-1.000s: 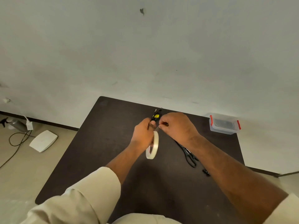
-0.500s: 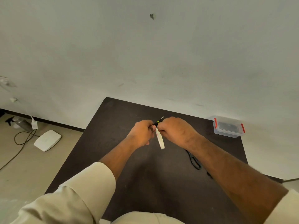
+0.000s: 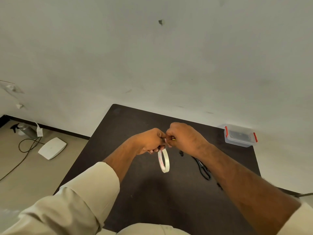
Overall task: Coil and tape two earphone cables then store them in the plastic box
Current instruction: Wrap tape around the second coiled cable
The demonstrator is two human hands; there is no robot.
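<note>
**Taping under way, box still waiting**

Nearest the camera, two forearms in rolled cream sleeves are reaching out over the dark table (image 3: 152, 200). The hands are meeting above its middle. The left hand (image 3: 149, 141) is curling shut, and the tape roll (image 3: 163, 160) is hanging from its fingers on edge. The right hand (image 3: 183, 138) is pinching something small against the left; only a speck of yellow is showing between them, so the earphone cable (image 3: 173, 139) is mostly hiding inside the two fists. Judging by this, the first cable is being bound with tape right now.

Just beyond the right wrist, scissors (image 3: 203, 168) are lying flat, with a small dark piece (image 3: 181, 153) near them, possibly part of the second earphone; that is too small to tell. At the far right corner, the plastic box (image 3: 240, 135) is sitting with its lid on, apparently holding no cable yet. Storing both is looking like work to come.
</note>
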